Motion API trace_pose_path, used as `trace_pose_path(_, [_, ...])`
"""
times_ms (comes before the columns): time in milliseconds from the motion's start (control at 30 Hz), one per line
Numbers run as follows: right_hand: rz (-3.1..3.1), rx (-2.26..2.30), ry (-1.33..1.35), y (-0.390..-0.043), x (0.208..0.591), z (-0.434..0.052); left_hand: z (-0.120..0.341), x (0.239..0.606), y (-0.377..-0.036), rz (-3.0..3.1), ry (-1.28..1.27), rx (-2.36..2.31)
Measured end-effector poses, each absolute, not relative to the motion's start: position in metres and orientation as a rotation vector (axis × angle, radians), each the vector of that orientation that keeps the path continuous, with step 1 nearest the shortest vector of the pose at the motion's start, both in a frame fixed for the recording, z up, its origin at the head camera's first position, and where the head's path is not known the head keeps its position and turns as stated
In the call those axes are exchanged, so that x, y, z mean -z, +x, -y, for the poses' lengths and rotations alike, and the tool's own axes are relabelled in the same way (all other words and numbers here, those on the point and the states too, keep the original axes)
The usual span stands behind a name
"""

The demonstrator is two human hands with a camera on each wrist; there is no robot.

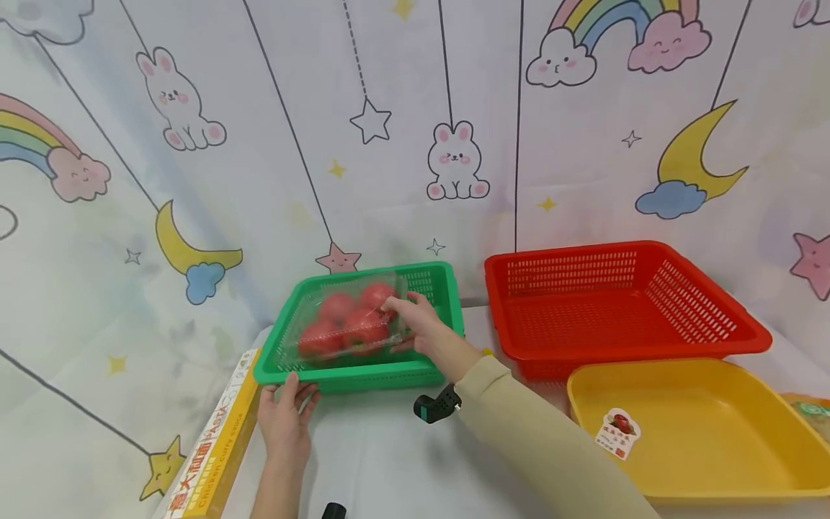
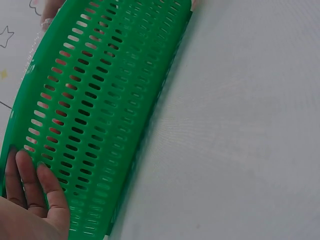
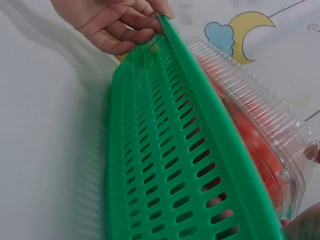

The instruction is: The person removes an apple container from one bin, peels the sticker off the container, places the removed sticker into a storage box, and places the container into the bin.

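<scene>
My right hand [image 1: 424, 328] grips the right end of a clear plastic box [image 1: 353, 317] holding several round red fruits. The thumb lies on top and the fingers reach underneath. The box is tilted within the green basket [image 1: 363, 376], with its lower side near the front left. My left hand [image 1: 285, 414] holds the basket's front rim near the left corner, thumb over the edge. Its fingers [image 2: 52, 192] lie against the slotted outer wall in the left wrist view. The right wrist view shows the box [image 3: 257, 145] rising above the basket's rim.
A yellow pasta box [image 1: 217, 447] lies left of the green basket. To the right stand a red basket [image 1: 532, 360] and, before it, a yellow tray [image 1: 700, 432] with a sticker. A package [image 1: 813, 414] shows at the far right. A patterned cloth [image 1: 389, 202] hangs behind.
</scene>
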State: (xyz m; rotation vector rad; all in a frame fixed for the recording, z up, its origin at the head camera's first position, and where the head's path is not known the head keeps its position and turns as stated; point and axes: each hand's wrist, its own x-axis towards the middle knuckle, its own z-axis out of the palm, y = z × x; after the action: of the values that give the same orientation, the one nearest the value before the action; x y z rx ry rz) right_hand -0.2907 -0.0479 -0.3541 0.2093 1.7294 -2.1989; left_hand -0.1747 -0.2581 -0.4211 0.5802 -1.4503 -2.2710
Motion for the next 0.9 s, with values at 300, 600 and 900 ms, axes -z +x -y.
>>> trace_pose_path(300, [-1.769,2.151,0.209,-0.291,0.366,0.047,0.255,0.424,-0.175,1.389,0.532,2.302])
trace_pose_path(600, [-1.752,2.047,0.230,-0.293,0.363,0.043,0.254,0.425,-0.178,1.376,0.534,2.308])
trace_pose_path(900, [-1.704,2.026,0.192,-0.294,0.360,0.039,0.253,0.424,-0.177,1.388,0.554,2.282])
